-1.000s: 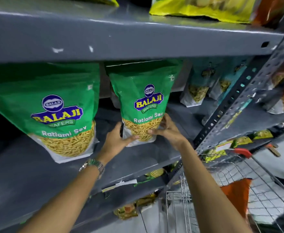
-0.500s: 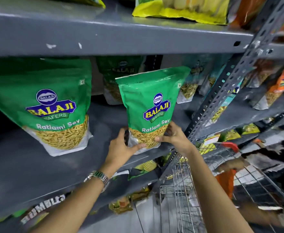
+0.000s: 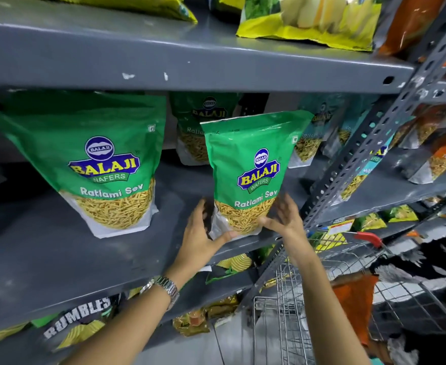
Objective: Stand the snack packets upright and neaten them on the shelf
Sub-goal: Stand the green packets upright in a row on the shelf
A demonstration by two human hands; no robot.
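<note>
Head view: nearest us we see a wire shopping trolley (image 3: 290, 320) with a red handle, and inside it an orange packet (image 3: 353, 301) whose print we cannot read. On the shelf below ours a dark packet (image 3: 79, 316) reads "RUMBLES". Our left hand (image 3: 200, 233), a metal watch (image 3: 164, 285) on its wrist, cups the lower left corner of the green snack packet (image 3: 251, 169), thumb under the base, fingers (image 3: 199, 209) curled behind its edge. Our right hand (image 3: 285, 219) has its fingers spread and loose against the lower right side, blurred, so we cannot tell if it grips. The packet stands upright at the front edge of the grey shelf (image 3: 58, 254); it reads "BALAJI WAFERS" and "Ratlami Sev", and a clear window shows thin yellow strands. To the left stands a second green packet (image 3: 98, 159) with the same wording, well apart from it. Farther back a third green packet (image 3: 198, 127) sits in shadow, with teal packets (image 3: 319, 127) beside it. On the shelf above lies a yellow packet (image 3: 309, 19).
</note>
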